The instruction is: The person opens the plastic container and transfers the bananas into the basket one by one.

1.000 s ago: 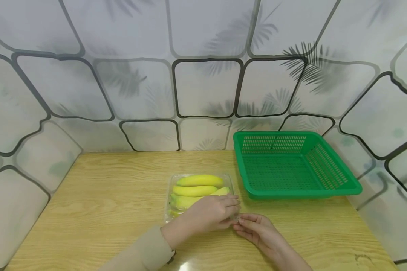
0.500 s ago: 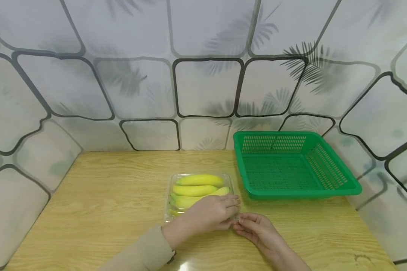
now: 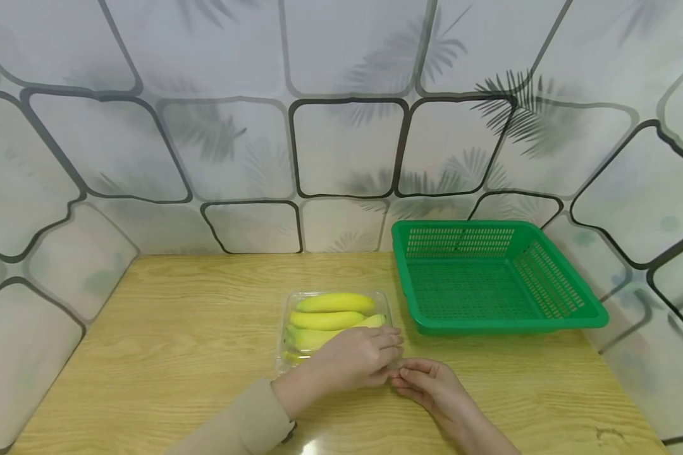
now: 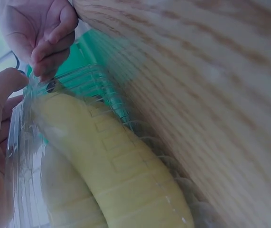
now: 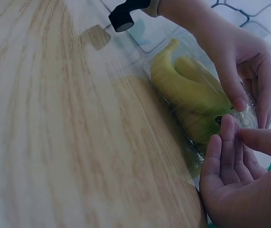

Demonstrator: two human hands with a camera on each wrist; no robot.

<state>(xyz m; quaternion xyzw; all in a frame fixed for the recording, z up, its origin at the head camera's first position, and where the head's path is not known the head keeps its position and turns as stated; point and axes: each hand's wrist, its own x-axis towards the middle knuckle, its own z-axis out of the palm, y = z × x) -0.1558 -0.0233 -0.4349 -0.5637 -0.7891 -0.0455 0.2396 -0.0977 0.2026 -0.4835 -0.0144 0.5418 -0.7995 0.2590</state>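
A clear plastic clamshell box (image 3: 283,332) lies on the table with several yellow bananas (image 3: 327,320) inside. My left hand (image 3: 350,360) reaches across its front right part, gripping the edge with the thumb on one side and bent fingers on the other in the right wrist view. At that same corner my right hand (image 3: 432,388) pinches the plastic edge between thumb and forefinger. In the left wrist view, the right hand's fingertips (image 4: 42,71) meet the box's rim close to a dark banana tip (image 4: 52,85). The left forearm and hand hide the front of the box.
A green slotted basket (image 3: 501,325) stands at the right rear, holding nothing. The wood-grain table (image 3: 176,335) stretches left of the box. Patterned cloth walls (image 3: 341,151) close in the back and both sides.
Both hands stay at the box's corner. The right fingertips have shifted very slightly along the plastic edge; the box and basket have not moved.
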